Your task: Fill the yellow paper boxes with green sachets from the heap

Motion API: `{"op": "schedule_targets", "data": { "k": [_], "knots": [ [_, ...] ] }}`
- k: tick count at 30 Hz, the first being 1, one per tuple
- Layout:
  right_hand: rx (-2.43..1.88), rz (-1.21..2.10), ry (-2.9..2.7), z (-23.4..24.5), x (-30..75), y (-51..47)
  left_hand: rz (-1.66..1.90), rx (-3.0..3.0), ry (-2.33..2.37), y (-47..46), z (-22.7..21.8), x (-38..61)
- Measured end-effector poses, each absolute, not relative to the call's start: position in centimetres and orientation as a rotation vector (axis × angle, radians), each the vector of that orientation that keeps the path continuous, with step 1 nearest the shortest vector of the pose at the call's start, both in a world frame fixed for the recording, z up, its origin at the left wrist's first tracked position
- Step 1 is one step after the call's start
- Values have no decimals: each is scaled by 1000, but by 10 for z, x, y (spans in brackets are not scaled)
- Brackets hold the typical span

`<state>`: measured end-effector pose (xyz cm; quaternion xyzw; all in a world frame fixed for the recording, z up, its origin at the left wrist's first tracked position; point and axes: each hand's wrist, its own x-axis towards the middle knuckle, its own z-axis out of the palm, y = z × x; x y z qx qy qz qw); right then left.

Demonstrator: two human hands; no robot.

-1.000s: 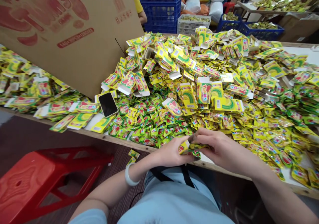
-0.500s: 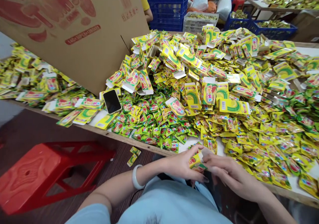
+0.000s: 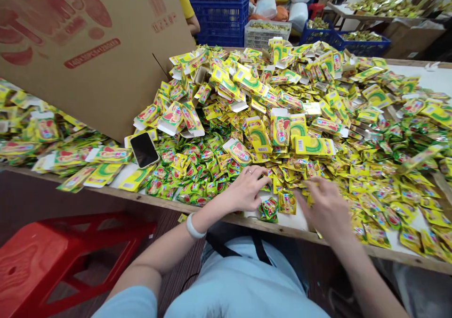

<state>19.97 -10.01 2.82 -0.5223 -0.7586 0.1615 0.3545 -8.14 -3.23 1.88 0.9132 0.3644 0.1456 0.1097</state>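
My left hand point(image 3: 249, 189) reaches over the table's front edge with its fingers curved and apart, holding nothing that I can see. Beneath its fingertips is a small clump of green watermelon-print sachets point(image 3: 269, 208). My right hand point(image 3: 327, 208), blurred by motion, hovers above the yellow sachets point(image 3: 359, 186), thumb and fingers apart. A yellow sachet point(image 3: 287, 202) lies between the two hands. Behind them is a heap of small yellow printed boxes point(image 3: 280, 128), several with white end flaps standing out. More green sachets point(image 3: 197, 186) spread to the left of my left hand.
A phone point(image 3: 144, 150) lies left of the heap, beside a large tilted carton point(image 3: 116, 63). On the floor at left stands a red stool point(image 3: 35, 256). Blue crates point(image 3: 221, 16) and a white crate point(image 3: 267, 35) are behind the table. Part of another person's arm point(image 3: 193, 24) shows behind the carton.
The small box that both hands held low at the table edge is no longer in them. My hands have parted and moved forward over the sachets. The view has shifted right.
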Motion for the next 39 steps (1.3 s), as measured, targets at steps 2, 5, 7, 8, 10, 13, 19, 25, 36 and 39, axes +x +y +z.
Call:
{"op": "schedule_targets", "data": {
  "k": [2, 5, 7, 8, 10, 13, 19, 25, 36, 39],
  "knots": [
    [-1467, 194, -2118, 9, 154, -86, 367, 2700, 1080, -38, 13, -86],
    [-1501, -45, -2239, 0, 119, -71, 491, 2615, 1135, -40, 2, -94],
    [-1430, -51, -2151, 5, 125, -67, 679, 2451, 1101, -36, -1, -98],
    [-1383, 2, -2066, 10, 135, -67, 761, 2332, 1087, -35, -1, -99],
    [-1311, 223, -1854, 18, 155, -69, 842, 2063, 1111, -35, 6, -98],
    [-1251, 776, -1634, 25, 167, -75, 821, 1742, 1184, -42, 21, -93],
    [-1158, 835, -1885, 26, 120, -75, 907, 1387, 1065, -63, 40, -84],
    [-1226, 657, -1729, 26, 106, -76, 972, 1071, 978, -75, 37, -78],
    [-1128, 1050, -1512, 13, 128, -76, 1376, 1553, 1476, 1, 40, -58],
    [-1175, 1034, -1506, 14, 136, -75, 1442, 1372, 1594, 45, 33, -45]
  ]
}}
